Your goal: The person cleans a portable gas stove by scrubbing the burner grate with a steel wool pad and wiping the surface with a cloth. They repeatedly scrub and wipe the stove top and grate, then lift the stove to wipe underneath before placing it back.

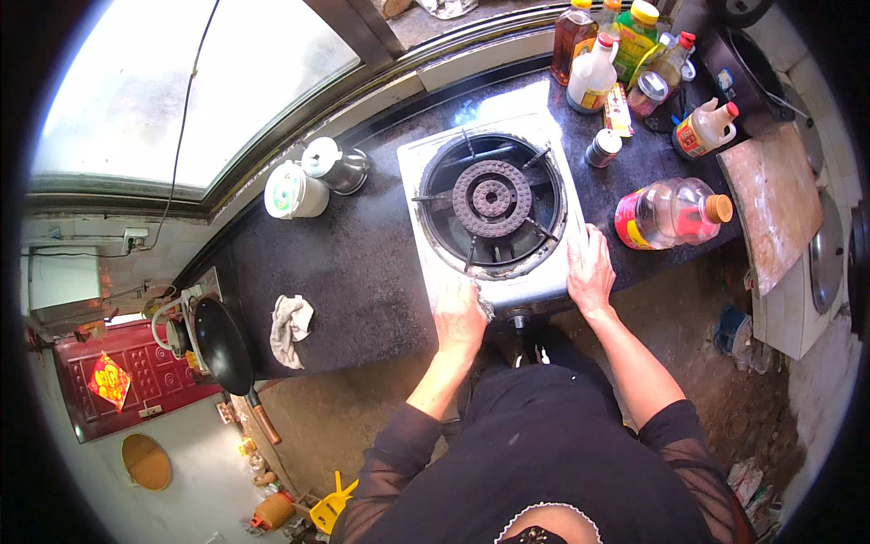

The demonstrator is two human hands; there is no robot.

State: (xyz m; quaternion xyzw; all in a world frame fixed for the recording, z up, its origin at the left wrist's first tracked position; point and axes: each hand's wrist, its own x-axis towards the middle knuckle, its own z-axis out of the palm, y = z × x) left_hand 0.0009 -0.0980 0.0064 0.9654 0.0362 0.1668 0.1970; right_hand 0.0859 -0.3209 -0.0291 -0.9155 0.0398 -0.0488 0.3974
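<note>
A single-burner gas stove (537, 275) with a metal top stands on the dark countertop in front of me. Its round burner (491, 197) sits inside a soiled ring with pan supports. My left hand (461, 314) is closed around a crumpled silvery scrubber or cloth (485, 306), pressed to the stove's near left corner. At the right edge of the stove, my right hand (590, 266) lies along the side, its thumb on the top and its fingers at the outer side. Whether it grips the edge firmly is hard to tell. The stove knob (519, 321) is between my hands.
A crumpled rag (291, 330) and a black wok (222, 345) are at the left. Behind them stand a white tub (294, 192) and a metal pitcher (334, 165). To the right are a large plastic bottle (669, 213), a small jar (603, 147), sauce bottles (590, 78) and a wooden board (775, 197).
</note>
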